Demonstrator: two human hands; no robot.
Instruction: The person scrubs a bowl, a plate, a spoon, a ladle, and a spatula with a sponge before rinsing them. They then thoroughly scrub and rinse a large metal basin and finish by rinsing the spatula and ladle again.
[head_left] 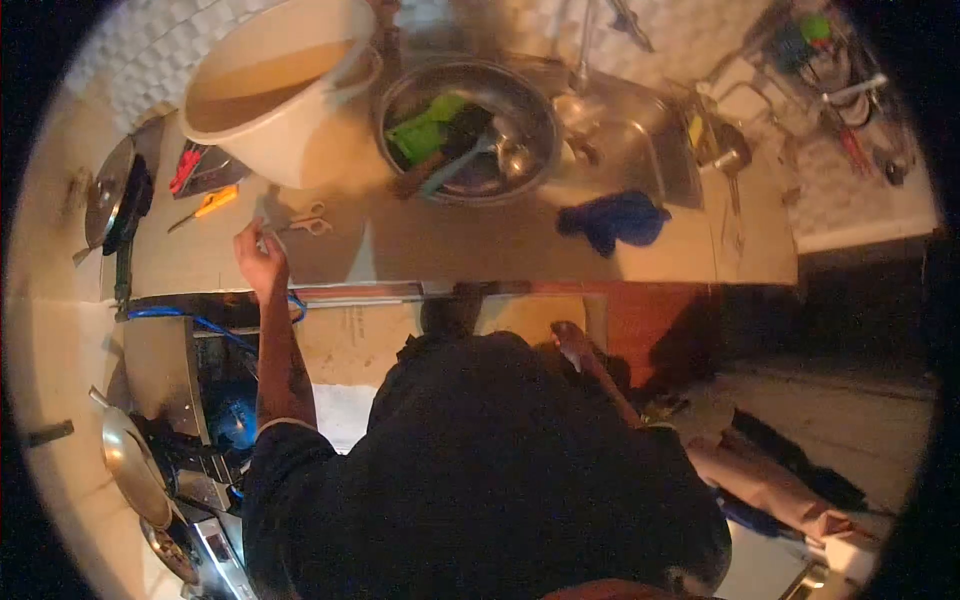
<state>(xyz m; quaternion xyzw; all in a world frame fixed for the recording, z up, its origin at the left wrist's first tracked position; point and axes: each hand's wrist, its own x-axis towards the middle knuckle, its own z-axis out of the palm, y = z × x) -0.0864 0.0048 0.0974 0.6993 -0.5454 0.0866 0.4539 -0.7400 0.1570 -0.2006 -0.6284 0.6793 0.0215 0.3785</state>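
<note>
My left hand point(262, 262) is at the front edge of the counter point(480, 255), its fingers closed round something small and pale that I cannot make out. Just right of it lie scissors point(312, 220) with light handles. An orange-handled knife point(214, 202) rests to its upper left. My right hand point(570, 343) hangs in front of the counter, below its edge, with the fingers curled in; whether they hold anything is hidden. A crumpled dark blue cloth point(615, 220) lies on the counter above this hand.
A large white bucket point(300, 140) holds brownish liquid. Beside it a round metal basin point(548, 165) contains a green item point(425, 130) and utensils. The sink point(655, 150) is further right. Pan lids point(108, 192) lean at the left. Under the counter runs a blue hose point(190, 320).
</note>
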